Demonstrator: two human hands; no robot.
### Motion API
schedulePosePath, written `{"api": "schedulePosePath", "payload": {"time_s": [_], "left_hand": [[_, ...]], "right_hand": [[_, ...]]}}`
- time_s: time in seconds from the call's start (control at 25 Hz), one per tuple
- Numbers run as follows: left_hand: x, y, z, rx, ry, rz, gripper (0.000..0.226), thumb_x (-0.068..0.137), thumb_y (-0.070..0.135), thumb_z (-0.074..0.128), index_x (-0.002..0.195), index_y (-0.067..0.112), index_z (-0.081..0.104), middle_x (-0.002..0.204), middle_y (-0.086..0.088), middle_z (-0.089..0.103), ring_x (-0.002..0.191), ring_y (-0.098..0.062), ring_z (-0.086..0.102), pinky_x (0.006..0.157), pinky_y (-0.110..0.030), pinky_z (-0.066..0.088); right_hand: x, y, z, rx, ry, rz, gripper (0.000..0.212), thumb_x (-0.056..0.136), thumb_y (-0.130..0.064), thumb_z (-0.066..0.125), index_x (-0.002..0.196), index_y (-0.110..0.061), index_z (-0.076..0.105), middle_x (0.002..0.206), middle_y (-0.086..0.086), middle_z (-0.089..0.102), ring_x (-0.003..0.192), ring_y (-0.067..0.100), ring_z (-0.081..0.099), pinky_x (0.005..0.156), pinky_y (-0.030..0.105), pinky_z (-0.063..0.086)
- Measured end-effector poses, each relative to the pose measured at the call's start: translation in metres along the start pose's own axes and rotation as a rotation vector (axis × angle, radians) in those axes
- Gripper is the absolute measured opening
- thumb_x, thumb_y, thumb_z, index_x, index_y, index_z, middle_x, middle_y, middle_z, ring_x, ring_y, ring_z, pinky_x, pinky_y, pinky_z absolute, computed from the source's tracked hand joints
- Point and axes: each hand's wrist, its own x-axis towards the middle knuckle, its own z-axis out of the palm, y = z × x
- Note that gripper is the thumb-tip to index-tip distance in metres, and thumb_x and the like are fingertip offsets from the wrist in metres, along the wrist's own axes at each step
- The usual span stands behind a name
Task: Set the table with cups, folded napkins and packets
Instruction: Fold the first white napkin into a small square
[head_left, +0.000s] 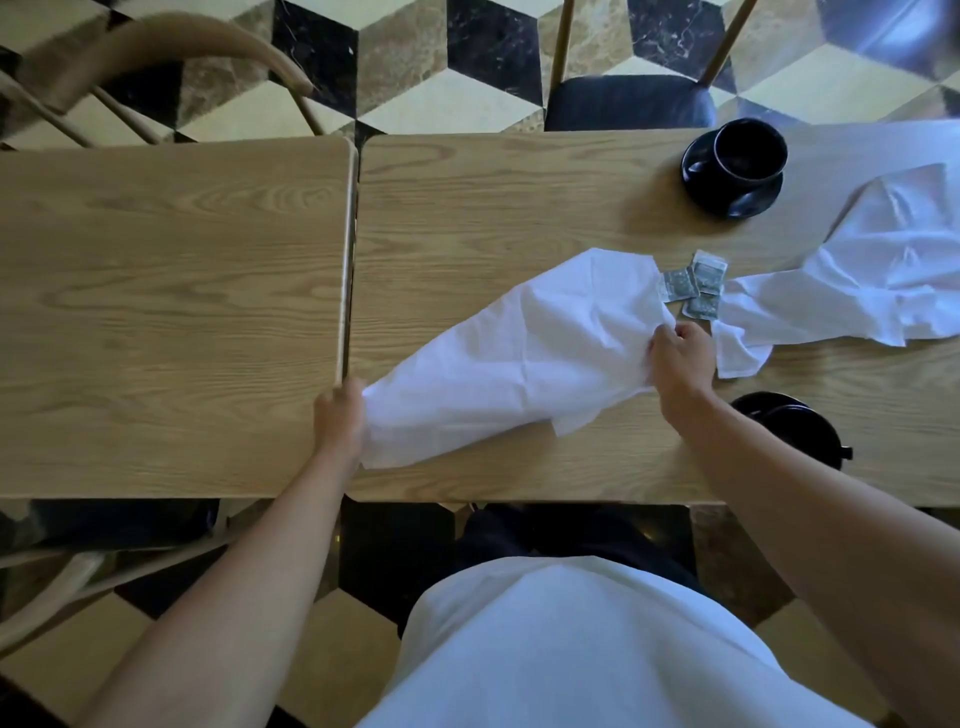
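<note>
Below me, two wooden tables stand pushed together: the left table (171, 312) is bare, while the right table (493, 197) carries everything for the setting. Beyond them I see a patterned tile floor (415, 67), a curved wooden chair (171, 52) at the far left and a dark-seated chair (628, 101) across the right table.

On the right table, a large white napkin (524, 353) lies stretched diagonally, crumpled rather than folded. My left hand (340, 415) is closed on its near-left corner, right beside the seam between the tables. My right hand (678, 358) is pinched shut on the napkin's right edge, knuckles up. A second white napkin (872, 280) lies rumpled at the right side of the table, one corner trailing to just beside my right hand.

At the far side sits a black cup (748, 156) on a black saucer (727, 200). Another black cup (795, 426) sits at the near edge, partly hidden behind my right forearm.

Between the two napkins lies a small cluster of packets (693, 283), overlapping one another, the leftmost touching the napkin I hold. Their print is too small to read.
</note>
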Motion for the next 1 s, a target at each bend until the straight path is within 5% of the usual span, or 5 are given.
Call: {"api": "schedulePosePath", "payload": {"time_s": [0.2, 0.28, 0.4, 0.6, 1.0], "left_hand": [[-0.004, -0.021, -0.002, 0.158, -0.629, -0.269, 0.043, 0.091, 0.057, 0.051, 0.103, 0.024, 0.075, 0.093, -0.004, 0.079, 0.085, -0.027, 0.075, 0.072, -0.038, 0.058], [-0.003, -0.018, 0.009, 0.206, -0.645, -0.173, 0.027, 0.09, 0.031, 0.059, 0.112, 0.02, 0.069, 0.101, -0.004, 0.077, 0.095, -0.026, 0.072, 0.082, -0.041, 0.057], [-0.01, -0.002, 0.02, 0.062, -0.469, -0.116, 0.023, 0.076, 0.003, 0.055, 0.079, 0.02, 0.07, 0.077, 0.001, 0.067, 0.079, -0.026, 0.059, 0.068, -0.033, 0.048], [-0.011, 0.015, 0.019, -0.088, -0.697, -0.349, 0.032, 0.092, 0.029, 0.061, 0.119, 0.013, 0.068, 0.112, -0.012, 0.076, 0.098, -0.033, 0.074, 0.083, -0.042, 0.057], [0.013, 0.127, -0.027, -0.475, -0.836, 0.343, 0.053, 0.099, 0.006, 0.051, 0.146, 0.031, 0.045, 0.148, -0.008, 0.054, 0.125, -0.029, 0.061, 0.088, -0.043, 0.058]], "right_hand": [[-0.005, 0.024, -0.005, -0.211, -0.111, 0.022, 0.022, 0.089, -0.028, 0.059, 0.083, -0.007, 0.062, 0.076, 0.006, 0.062, 0.075, 0.027, 0.058, 0.066, 0.035, 0.045], [-0.006, 0.03, -0.01, -0.259, -0.12, 0.023, 0.019, 0.089, -0.024, 0.061, 0.091, -0.006, 0.062, 0.084, 0.007, 0.064, 0.079, 0.028, 0.06, 0.065, 0.036, 0.049], [-0.005, 0.036, -0.019, -0.281, -0.121, 0.055, 0.016, 0.089, -0.02, 0.057, 0.093, -0.007, 0.064, 0.086, 0.008, 0.066, 0.082, 0.029, 0.063, 0.063, 0.033, 0.049], [-0.003, 0.035, -0.029, -0.054, -0.18, 0.119, 0.018, 0.096, -0.013, 0.046, 0.082, -0.016, 0.057, 0.08, 0.004, 0.058, 0.082, 0.029, 0.057, 0.061, 0.032, 0.044], [0.021, -0.104, -0.033, 0.585, -0.4, -0.056, 0.028, 0.082, -0.002, 0.07, 0.104, -0.02, 0.073, 0.091, 0.006, 0.076, 0.077, 0.025, 0.073, 0.066, 0.044, 0.061]]}}
